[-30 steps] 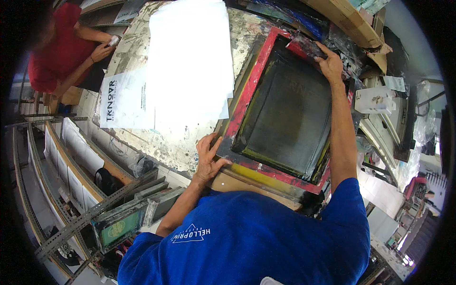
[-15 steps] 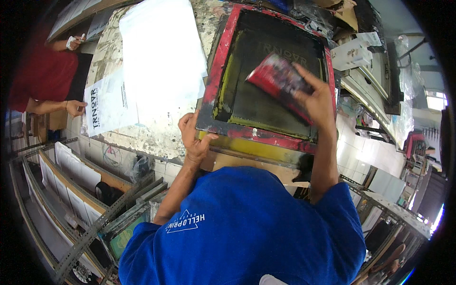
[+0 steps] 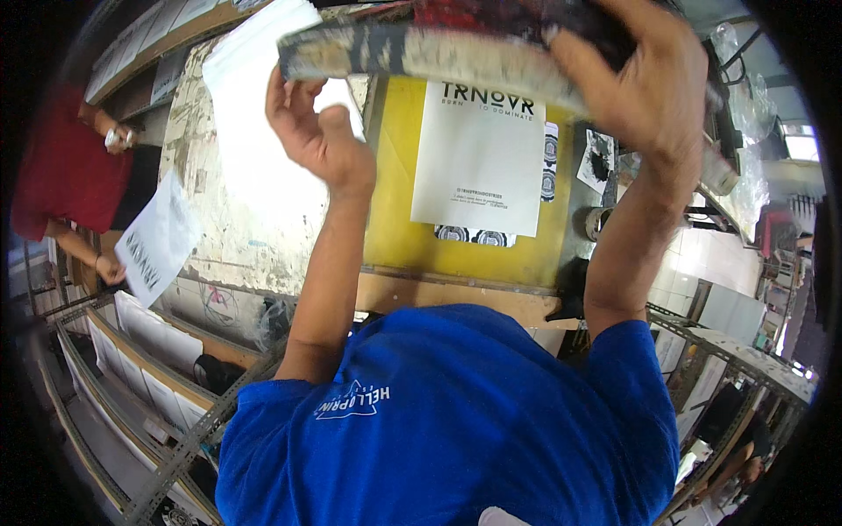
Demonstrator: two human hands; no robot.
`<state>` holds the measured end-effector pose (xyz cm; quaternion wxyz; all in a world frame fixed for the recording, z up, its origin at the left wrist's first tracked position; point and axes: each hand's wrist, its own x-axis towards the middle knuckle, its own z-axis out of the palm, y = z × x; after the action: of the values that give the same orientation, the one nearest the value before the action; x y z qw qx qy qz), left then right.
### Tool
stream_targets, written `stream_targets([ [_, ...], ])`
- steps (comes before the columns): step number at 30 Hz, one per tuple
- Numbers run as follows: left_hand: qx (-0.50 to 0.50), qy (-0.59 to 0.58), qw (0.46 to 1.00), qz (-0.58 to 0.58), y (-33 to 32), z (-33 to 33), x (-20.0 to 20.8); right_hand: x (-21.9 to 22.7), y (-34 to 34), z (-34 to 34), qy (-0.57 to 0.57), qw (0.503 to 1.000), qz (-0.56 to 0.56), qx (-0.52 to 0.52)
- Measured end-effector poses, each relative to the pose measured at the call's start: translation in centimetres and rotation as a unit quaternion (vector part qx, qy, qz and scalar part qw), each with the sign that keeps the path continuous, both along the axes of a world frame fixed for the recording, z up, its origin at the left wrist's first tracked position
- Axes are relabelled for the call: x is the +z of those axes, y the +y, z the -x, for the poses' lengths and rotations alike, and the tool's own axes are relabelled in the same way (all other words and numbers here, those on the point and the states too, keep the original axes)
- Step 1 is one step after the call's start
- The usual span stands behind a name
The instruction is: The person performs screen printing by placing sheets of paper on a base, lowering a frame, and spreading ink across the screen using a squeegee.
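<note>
A screen-printing frame (image 3: 351, 53) is tilted up at the top of the view, its stained near edge toward me and most of its mesh out of sight. My left hand (image 3: 320, 136) has its fingers hooked at the frame's left corner, thumb apart. My right hand (image 3: 649, 83) is closed around a red and black squeegee (image 3: 474, 13), against the frame's right part; motion blurs this area. Below the raised frame lies a white sheet with black print (image 3: 478, 167), on a yellow board (image 3: 386, 210). Round black designs (image 3: 487, 237) show from under the sheet's edges.
Left of the board, a stack of white paper (image 3: 272, 175) covers part of a paint-stained table (image 3: 189, 114). A person in red (image 3: 70, 167) holds a printed sheet (image 3: 158, 241) there. Metal racks (image 3: 167, 386) stand at lower left, and a black-smeared paper (image 3: 596, 162) lies at right.
The frame has gone from lying flat to tilted up, uncovering the printed sheet. Both my hands moved up with it. The other person's sheet has come away from the table.
</note>
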<state>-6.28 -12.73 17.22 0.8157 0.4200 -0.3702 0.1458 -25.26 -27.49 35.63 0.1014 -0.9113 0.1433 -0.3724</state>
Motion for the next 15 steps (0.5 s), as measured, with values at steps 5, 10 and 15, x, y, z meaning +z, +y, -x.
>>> stream_targets([
  [5, -0.005, 0.088, 0.937, -0.338, -8.3, -3.0, -5.4, 4.3, -1.1, -1.7, 0.043, 0.998, 0.03, -0.022],
  [10, 0.063, -0.076, 0.832, -0.546, -16.9, -7.5, -17.7, 5.0, -2.7, -2.5, -0.014, 0.997, 0.075, 0.02],
  [15, 0.113, -0.192, 0.757, -0.615, -17.3, -7.5, -19.7, 8.8, -1.8, -4.4, 0.149, 0.981, -0.098, -0.069],
])
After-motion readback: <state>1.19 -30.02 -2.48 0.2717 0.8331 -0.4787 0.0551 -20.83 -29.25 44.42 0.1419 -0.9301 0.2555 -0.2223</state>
